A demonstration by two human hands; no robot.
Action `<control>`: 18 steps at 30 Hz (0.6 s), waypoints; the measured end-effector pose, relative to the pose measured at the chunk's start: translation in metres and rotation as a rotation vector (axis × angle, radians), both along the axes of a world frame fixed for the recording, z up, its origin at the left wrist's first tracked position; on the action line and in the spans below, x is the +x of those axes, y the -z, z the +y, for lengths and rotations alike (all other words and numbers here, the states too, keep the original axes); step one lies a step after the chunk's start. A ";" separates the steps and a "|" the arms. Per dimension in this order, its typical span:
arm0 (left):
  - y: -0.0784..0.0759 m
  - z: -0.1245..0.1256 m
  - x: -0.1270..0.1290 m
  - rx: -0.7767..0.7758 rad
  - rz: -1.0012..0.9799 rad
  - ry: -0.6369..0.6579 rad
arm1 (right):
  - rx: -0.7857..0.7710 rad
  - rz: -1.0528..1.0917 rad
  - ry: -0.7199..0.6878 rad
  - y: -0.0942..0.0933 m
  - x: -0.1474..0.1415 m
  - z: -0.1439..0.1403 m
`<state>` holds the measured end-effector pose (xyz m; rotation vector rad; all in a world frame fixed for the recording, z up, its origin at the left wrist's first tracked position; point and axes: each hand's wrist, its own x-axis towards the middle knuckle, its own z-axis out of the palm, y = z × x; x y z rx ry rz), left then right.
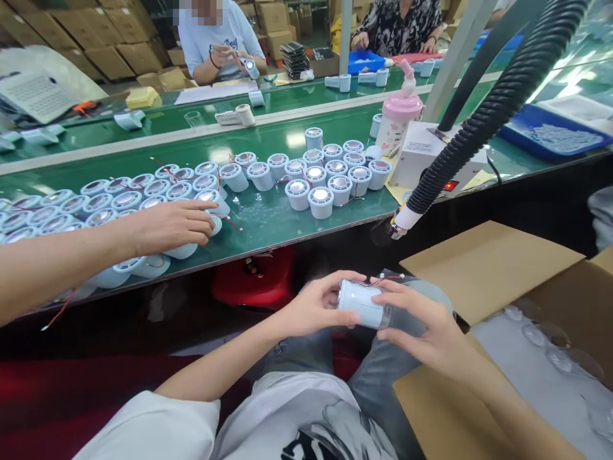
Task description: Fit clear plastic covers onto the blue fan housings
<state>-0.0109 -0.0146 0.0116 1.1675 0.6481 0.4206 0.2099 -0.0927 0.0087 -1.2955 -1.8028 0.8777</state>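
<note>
Above my lap, a light blue cylindrical housing [359, 305] lies on its side between my hands, with thin red and black wires along its top. My left hand [318, 306] is closed around its left end, thumb below and fingers above. At the other end, the fingers and thumb of my right hand [426, 322] close on a clear plastic cover [387, 316] that surrounds or meets the housing's end; how far it is on is hard to see. Similar housings [320, 201] with silvery round centres stand on the green table [258, 236] ahead.
Another person's hand [172, 223] reaches over the housings at left. A black flexible hose [464, 147] hangs at right, near a white box [416, 156] with a red switch. An open carton [493, 268] holding clear round covers stands at my right. Across the table, a person [220, 38] handles a part.
</note>
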 end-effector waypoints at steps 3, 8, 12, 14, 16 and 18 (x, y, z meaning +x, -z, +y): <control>-0.005 -0.005 0.006 0.039 0.026 0.088 | -0.058 0.019 -0.016 -0.001 0.012 -0.010; -0.018 -0.006 0.025 0.242 0.082 0.152 | -0.198 0.097 -0.010 -0.005 0.035 -0.020; -0.022 -0.005 0.039 0.284 0.058 0.147 | -0.254 0.132 0.021 -0.012 0.046 -0.024; -0.023 -0.005 0.042 0.301 0.051 0.147 | -0.280 0.164 0.039 -0.016 0.047 -0.024; -0.025 -0.003 0.041 0.322 0.040 0.155 | -0.309 0.199 0.049 -0.020 0.045 -0.024; -0.026 0.001 0.037 0.333 0.032 0.163 | -0.336 0.226 0.050 -0.021 0.042 -0.021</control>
